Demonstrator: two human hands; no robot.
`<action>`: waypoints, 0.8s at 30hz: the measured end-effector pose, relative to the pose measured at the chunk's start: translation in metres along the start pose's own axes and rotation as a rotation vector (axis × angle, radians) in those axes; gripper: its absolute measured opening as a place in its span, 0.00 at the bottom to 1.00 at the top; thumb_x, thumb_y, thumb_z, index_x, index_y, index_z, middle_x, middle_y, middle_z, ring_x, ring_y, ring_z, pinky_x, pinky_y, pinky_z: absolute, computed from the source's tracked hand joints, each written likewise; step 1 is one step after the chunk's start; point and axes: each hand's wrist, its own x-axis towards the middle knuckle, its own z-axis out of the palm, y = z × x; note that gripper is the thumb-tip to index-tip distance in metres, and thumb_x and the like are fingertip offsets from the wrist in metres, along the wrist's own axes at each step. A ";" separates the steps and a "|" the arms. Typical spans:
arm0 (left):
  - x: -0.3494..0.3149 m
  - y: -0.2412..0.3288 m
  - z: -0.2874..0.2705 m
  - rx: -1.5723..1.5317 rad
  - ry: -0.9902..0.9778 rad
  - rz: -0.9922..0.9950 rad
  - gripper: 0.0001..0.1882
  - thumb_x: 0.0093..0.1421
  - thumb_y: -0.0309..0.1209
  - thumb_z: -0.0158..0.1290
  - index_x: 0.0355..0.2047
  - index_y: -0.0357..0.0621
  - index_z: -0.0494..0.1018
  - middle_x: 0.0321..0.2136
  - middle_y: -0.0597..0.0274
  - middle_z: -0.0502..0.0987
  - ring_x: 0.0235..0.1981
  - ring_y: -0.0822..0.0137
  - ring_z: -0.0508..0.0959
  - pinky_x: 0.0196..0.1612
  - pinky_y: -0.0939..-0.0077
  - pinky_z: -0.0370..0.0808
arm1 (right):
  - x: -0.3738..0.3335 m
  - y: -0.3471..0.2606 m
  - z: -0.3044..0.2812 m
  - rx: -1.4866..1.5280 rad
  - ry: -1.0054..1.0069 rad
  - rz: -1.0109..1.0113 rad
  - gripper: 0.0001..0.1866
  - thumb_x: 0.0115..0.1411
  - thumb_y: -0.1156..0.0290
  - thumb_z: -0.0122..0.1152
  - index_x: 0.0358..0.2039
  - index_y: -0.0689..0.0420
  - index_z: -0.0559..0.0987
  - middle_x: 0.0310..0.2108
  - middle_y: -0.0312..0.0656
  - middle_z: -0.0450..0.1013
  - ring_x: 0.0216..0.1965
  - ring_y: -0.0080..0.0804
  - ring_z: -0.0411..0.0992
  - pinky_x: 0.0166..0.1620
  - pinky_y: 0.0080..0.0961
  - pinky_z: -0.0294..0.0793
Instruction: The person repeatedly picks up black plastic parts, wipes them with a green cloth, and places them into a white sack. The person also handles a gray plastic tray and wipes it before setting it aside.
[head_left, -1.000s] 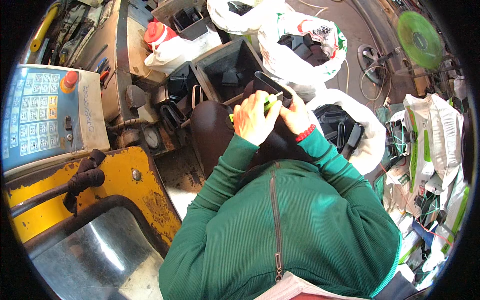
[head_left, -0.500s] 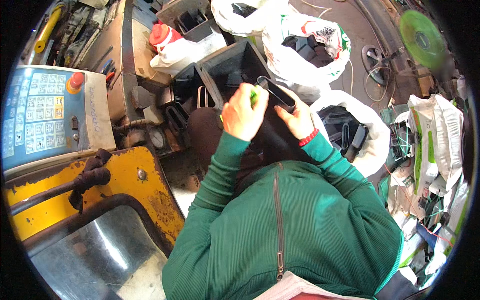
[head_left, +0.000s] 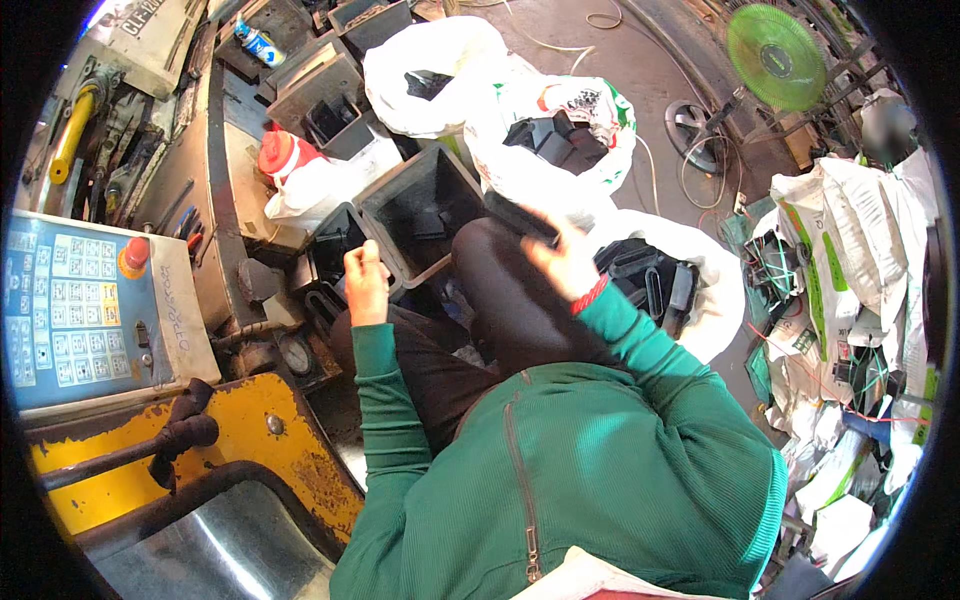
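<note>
My left hand is raised over the near edge of the dark bins, its fingers curled. Whatever it may hold is hidden. My right hand, with a red bead bracelet at the wrist, is smeared by motion and grips a black hollow plastic part above my right thigh. Between the hands and farther off stands a deep grey bin with a few black pieces at its bottom. A narrower dark bin adjoins it on the left. Right of my right hand, a white sack holds several similar black parts.
Two more white sacks with black pieces stand ahead. A red-lidded container is beyond the bins. At left are a blue control panel with a red button and a yellow machine guard. A green fan stands far right.
My hands have parted: the left went left and down, the right shifted slightly left with the black part. The green item seen at my left hand no longer shows. The view has shifted.
</note>
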 end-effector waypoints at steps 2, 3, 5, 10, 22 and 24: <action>-0.001 -0.003 -0.009 -0.116 -0.007 -0.053 0.19 0.62 0.50 0.45 0.35 0.46 0.65 0.14 0.71 0.65 0.12 0.81 0.62 0.12 0.86 0.57 | 0.045 0.031 -0.019 -0.069 0.125 -0.212 0.26 0.49 0.77 0.56 0.52 0.56 0.71 0.49 0.48 0.70 0.58 0.38 0.62 0.58 0.32 0.60; -0.002 -0.007 -0.014 -0.209 -0.021 -0.042 0.18 0.63 0.49 0.45 0.36 0.47 0.64 0.15 0.71 0.65 0.12 0.80 0.63 0.12 0.86 0.59 | 0.070 0.044 -0.026 0.084 0.118 -0.175 0.29 0.49 0.73 0.61 0.55 0.57 0.67 0.50 0.49 0.69 0.57 0.42 0.62 0.60 0.33 0.58; -0.001 -0.012 -0.020 -0.323 -0.046 -0.052 0.18 0.63 0.49 0.45 0.37 0.47 0.64 0.16 0.69 0.66 0.12 0.80 0.63 0.12 0.86 0.58 | 0.109 0.086 -0.044 -0.418 0.120 -0.187 0.54 0.42 0.60 0.72 0.63 0.61 0.49 0.61 0.59 0.52 0.63 0.52 0.50 0.63 0.37 0.54; 0.004 -0.021 -0.043 -0.669 -0.138 -0.229 0.23 0.60 0.54 0.46 0.40 0.47 0.65 0.18 0.68 0.67 0.15 0.75 0.66 0.17 0.78 0.64 | 0.125 0.203 -0.058 -1.498 -0.525 0.124 0.60 0.40 0.40 0.66 0.63 0.60 0.46 0.62 0.57 0.50 0.63 0.57 0.48 0.63 0.43 0.49; 0.015 -0.032 -0.053 -0.668 -0.180 -0.310 0.21 0.61 0.52 0.46 0.39 0.46 0.67 0.16 0.69 0.65 0.13 0.77 0.63 0.17 0.80 0.61 | 0.074 0.242 -0.064 -1.000 -0.489 0.090 0.16 0.50 0.63 0.56 0.41 0.51 0.76 0.37 0.46 0.74 0.40 0.48 0.72 0.45 0.41 0.70; 0.029 -0.041 -0.049 -0.684 -0.235 -0.364 0.18 0.59 0.48 0.50 0.36 0.47 0.69 0.16 0.71 0.64 0.14 0.77 0.63 0.17 0.80 0.60 | 0.094 0.246 -0.075 -0.965 -0.597 0.122 0.20 0.48 0.59 0.59 0.40 0.56 0.77 0.36 0.48 0.76 0.39 0.49 0.73 0.46 0.39 0.70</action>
